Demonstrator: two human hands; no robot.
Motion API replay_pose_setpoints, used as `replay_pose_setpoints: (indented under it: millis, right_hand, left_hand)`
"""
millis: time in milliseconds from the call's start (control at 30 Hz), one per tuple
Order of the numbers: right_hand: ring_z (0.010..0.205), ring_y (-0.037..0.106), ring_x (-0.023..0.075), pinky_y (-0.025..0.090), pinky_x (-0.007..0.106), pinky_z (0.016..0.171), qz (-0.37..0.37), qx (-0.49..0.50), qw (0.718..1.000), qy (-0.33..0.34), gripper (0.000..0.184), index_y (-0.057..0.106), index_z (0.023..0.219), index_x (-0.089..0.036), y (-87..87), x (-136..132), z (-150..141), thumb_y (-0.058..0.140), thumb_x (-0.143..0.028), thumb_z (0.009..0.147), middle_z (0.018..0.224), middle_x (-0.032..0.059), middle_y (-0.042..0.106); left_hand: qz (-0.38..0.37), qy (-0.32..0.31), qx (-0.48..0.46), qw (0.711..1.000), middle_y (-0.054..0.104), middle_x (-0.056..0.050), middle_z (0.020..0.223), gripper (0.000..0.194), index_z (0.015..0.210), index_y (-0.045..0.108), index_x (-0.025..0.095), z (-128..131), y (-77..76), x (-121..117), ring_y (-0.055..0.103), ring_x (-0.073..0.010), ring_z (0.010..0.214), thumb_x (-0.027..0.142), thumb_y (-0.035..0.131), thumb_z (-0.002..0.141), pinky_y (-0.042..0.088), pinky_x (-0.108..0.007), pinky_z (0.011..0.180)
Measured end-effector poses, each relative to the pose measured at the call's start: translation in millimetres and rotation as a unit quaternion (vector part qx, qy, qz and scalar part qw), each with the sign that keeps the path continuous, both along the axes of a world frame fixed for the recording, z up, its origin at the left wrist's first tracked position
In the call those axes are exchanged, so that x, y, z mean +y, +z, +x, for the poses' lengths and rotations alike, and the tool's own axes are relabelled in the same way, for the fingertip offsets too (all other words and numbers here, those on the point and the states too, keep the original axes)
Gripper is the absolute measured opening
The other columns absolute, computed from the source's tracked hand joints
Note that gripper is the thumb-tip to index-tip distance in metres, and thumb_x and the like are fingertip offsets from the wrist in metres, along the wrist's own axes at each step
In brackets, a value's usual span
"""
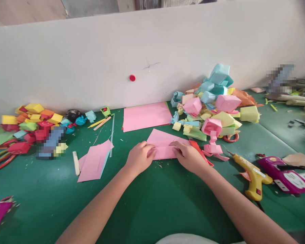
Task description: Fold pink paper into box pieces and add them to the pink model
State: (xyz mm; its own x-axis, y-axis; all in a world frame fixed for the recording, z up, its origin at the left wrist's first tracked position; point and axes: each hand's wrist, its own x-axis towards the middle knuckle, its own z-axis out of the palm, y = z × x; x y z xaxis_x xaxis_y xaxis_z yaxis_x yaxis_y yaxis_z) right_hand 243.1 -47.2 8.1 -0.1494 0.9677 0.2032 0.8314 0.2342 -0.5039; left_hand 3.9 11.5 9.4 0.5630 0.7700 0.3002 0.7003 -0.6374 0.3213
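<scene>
A sheet of pink paper [164,149] lies on the green table in front of me, with a fold along its near edge. My left hand [140,157] grips the left end of the fold, thumb and fingers pinched together. At the right end, my right hand [189,156] presses and pinches the same paper with curled fingers. A red-handled tool [199,152] lies partly under my right hand; its other end is hidden. Beyond the folded paper rests a stack of pink sheets [147,117].
Folded paper pieces [208,98] are heaped at the back right, more paper blocks [34,118] at the left. A yellow glue gun [255,176] and a purple power strip [286,174] lie right. Pink cut papers [95,162] lie left. A white partition [91,67] closes the back.
</scene>
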Motion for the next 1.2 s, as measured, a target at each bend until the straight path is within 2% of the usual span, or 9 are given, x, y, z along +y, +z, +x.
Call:
replay_pose_setpoints:
  millis: [100,200,367,533,733,867,933,1067,1200]
  right_hand:
    - [0.11,0.062,0.0295,0.051,0.043,0.09,0.033,-0.012,0.999,-0.017,0.039,0.065,0.127,-0.023,-4.0,-0.9,-9.5,0.04,-0.021,0.097,0.116,0.0095,0.07]
    - [0.116,0.055,0.0348,0.047,0.051,0.097,0.082,-0.07,0.994,-0.03,0.042,0.064,0.131,-0.019,-5.3,-5.7,-15.6,0.039,-0.017,0.097,0.129,0.0138,0.063]
    - [0.123,0.054,0.0339,0.046,0.051,0.1,0.103,-0.181,0.976,0.071,0.04,0.065,0.131,-0.021,-11.4,-23.4,-13.8,0.041,-0.019,0.099,0.135,0.0108,0.063]
    - [0.141,0.045,0.0332,0.032,0.054,0.119,0.099,-0.192,0.974,0.071,0.045,0.058,0.142,-0.016,-21.6,-33.0,-9.5,0.039,-0.024,0.102,0.146,0.0098,0.058]
    - [0.144,0.043,0.0309,0.031,0.055,0.121,0.087,-0.187,0.978,0.047,0.048,0.053,0.146,-0.014,-29.8,-31.3,-7.8,0.035,-0.024,0.103,0.15,0.0114,0.054]
    - [0.147,0.038,0.0322,0.03,0.056,0.121,0.071,-0.192,0.978,0.038,0.051,0.049,0.148,-0.01,-32.9,-31.1,-6.8,0.034,-0.028,0.104,0.154,0.0149,0.048]
    - [0.148,0.036,0.0311,0.029,0.056,0.122,0.061,-0.192,0.979,0.042,0.051,0.046,0.151,-0.011,-32.8,-31.1,-7.1,0.033,-0.028,0.104,0.156,0.0143,0.046]
    - [0.149,0.034,0.0316,0.028,0.056,0.122,0.048,-0.189,0.98,0.033,0.052,0.044,0.152,-0.011,-30.6,-31.0,-8.7,0.033,-0.029,0.104,0.157,0.0157,0.044]
    - [0.149,0.033,0.0351,0.028,0.057,0.121,0.048,-0.192,0.98,0.021,0.053,0.046,0.15,-0.008,-27.9,-30.9,-9.4,0.036,-0.03,0.103,0.156,0.018,0.045]
  left_hand:
    - [0.034,-0.013,0.014,0.999,0.065,-0.011,0.11,0.027,0.115,0.072,0.021,-0.1,-3.5,-6.6,0.062,-0.0271,0.101,0.031,0.054,0.099,0.054,-0.043,0.086]
    - [0.048,-0.047,0.033,0.997,0.065,-0.01,0.118,0.028,0.12,0.071,0.023,-0.4,-3.3,-11.3,0.06,-0.0281,0.109,0.033,0.052,0.101,0.051,-0.045,0.092]
    - [0.06,-0.07,0.062,0.994,0.066,-0.01,0.123,0.033,0.124,0.07,0.022,-0.4,-3.3,-11.3,0.06,-0.0285,0.112,0.04,0.051,0.102,0.048,-0.045,0.092]
    - [0.075,-0.068,0.073,0.992,0.067,-0.011,0.123,0.035,0.124,0.07,0.022,0.7,-3.7,-11.1,0.06,-0.0301,0.113,0.042,0.054,0.101,0.047,-0.046,0.091]
    - [0.096,-0.069,0.076,0.99,0.068,-0.009,0.127,0.028,0.125,0.066,0.022,-1.5,-3.2,-16.5,0.065,-0.027,0.112,0.03,0.052,0.102,0.048,-0.043,0.089]
    - [0.124,-0.079,0.071,0.987,0.067,-0.011,0.129,0.026,0.116,0.069,0.02,-4.7,-4.3,-21.9,0.057,-0.0286,0.129,0.016,0.047,0.102,0.048,-0.044,0.1]
    - [0.131,-0.093,0.067,0.985,0.067,-0.011,0.129,0.028,0.116,0.069,0.019,-6.5,-5.5,-26.2,0.057,-0.0277,0.129,0.012,0.046,0.101,0.049,-0.044,0.102]
    - [0.103,-0.1,0.06,0.988,0.068,-0.011,0.131,0.033,0.128,0.064,0.016,-12.5,-9.0,-37.8,0.062,-0.0258,0.124,0.014,0.043,0.102,0.05,-0.043,0.105]
    - [0.058,-0.107,0.084,0.989,0.051,-0.012,0.152,0.046,0.148,0.047,0.015,-19.8,-11.5,-44.2,0.049,-0.0267,0.14,0.024,0.042,0.104,0.043,-0.046,0.116]
